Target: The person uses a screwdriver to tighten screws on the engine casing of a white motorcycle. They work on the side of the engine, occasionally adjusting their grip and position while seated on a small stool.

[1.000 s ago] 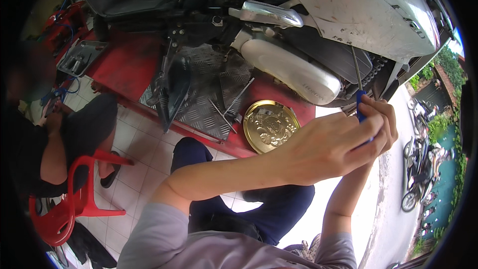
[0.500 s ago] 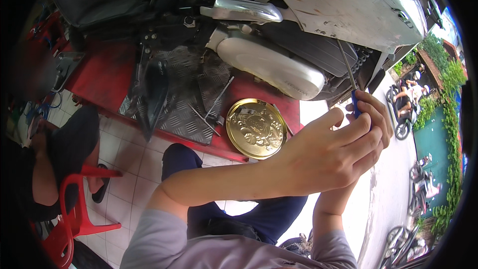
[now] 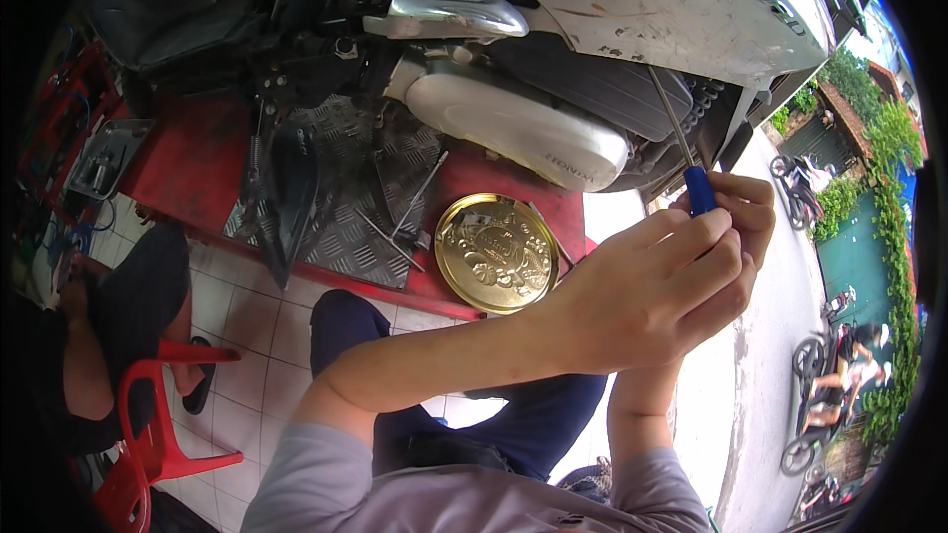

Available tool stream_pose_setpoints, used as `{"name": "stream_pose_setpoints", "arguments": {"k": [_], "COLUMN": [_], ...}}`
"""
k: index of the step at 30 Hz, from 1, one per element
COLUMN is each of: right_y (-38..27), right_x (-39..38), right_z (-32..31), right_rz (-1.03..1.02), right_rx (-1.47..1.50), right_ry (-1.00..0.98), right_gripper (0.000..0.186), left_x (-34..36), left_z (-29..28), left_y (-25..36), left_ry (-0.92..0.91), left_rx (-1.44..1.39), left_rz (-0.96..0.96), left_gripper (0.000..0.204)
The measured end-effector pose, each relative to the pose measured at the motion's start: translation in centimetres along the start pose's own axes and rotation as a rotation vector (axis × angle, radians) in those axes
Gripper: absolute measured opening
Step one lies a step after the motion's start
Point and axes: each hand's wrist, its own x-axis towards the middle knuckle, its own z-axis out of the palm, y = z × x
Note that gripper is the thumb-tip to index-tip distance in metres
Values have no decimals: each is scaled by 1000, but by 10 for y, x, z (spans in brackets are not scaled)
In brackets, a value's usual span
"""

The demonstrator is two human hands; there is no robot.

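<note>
A screwdriver (image 3: 700, 191) with a blue handle and a long metal shaft points up and away, its tip end at the lower edge of the scooter's scuffed pale side panel (image 3: 642, 0). My left hand (image 3: 642, 286) crosses over from the left, its fingers closed round the lower handle. Behind it, my right hand (image 3: 748, 199) is also closed at the handle; much of its palm is hidden by the left. Just beyond the hands are the dark ribbed cover (image 3: 602, 89) and the silver engine-side cover (image 3: 513, 128).
A round gold tray (image 3: 496, 255) and a T-handled wrench (image 3: 420, 199) lie on the red work stand (image 3: 474, 173) with its metal tread plate (image 3: 346, 247). A seated person (image 3: 128, 296) and red plastic chair (image 3: 163, 415) are at left. Motorcycles (image 3: 839, 385) pass along the street at right.
The view has shifted slightly, so the scooter and tray sit further left. More of the blue handle shows above my fingers. Both hands stay on the screwdriver. The street riders have changed position.
</note>
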Motion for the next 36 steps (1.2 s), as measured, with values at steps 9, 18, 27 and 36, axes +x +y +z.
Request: {"name": "stream_pose_setpoints", "arguments": {"k": [9, 18, 27, 36], "right_y": [-2, 9, -3, 12], "right_x": [10, 3, 7, -1], "right_z": [-12, 13, -2, -2], "right_rz": [-91, -197, -133, -173], "right_rx": [-137, -25, -47, -102], "right_ry": [-182, 14, -147, -22], "right_gripper": [13, 28, 24, 20], "left_x": [11, -7, -3, 1], "left_z": [-7, -1, -1, 1], "left_y": [3, 1, 4, 1], "left_ry": [-205, 117, 82, 36], "left_rx": [11, -161, -223, -96], "left_rz": [-5, -116, -94, -5], "left_gripper": [28, 26, 20, 28]}}
